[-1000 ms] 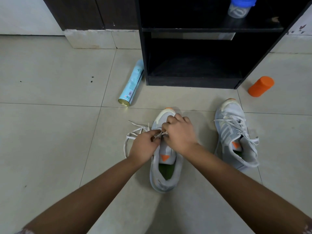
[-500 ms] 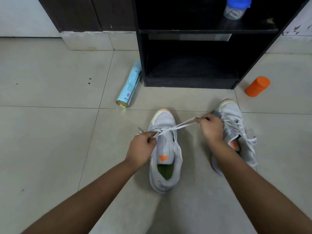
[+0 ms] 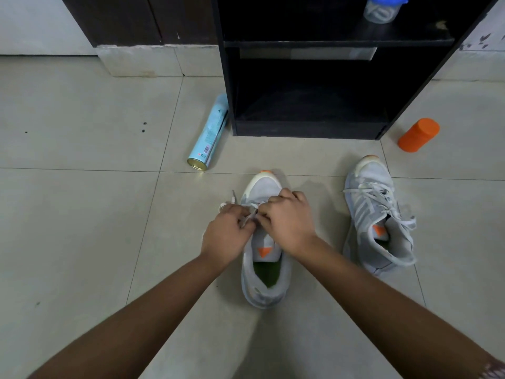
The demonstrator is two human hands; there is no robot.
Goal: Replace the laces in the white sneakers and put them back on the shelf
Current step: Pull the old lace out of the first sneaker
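Lacing: R hand (image 3: 289, 224) back by L hand (image 3: 226, 237); pull done, we rethread.
Lace (image 3: 251, 205): pinched btwn fingers (image 3: 276, 199), both hands.

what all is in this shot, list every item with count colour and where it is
middle sneaker: 1, white-grey with orange toe tip, on the floor under the hands
other sneaker: 1, white-grey, laced, on the floor to the right
lace: 1, white, at the middle sneaker's front
shelf: 1, black, straight ahead
jar: 1, clear with blue lid, on the upper shelf board
spray can: 1, light blue, lying left of the shelf
bottle: 1, orange, lying right of the shelf
floor: pale tiles
left hand: pinches the lace
right hand: pinches the lace
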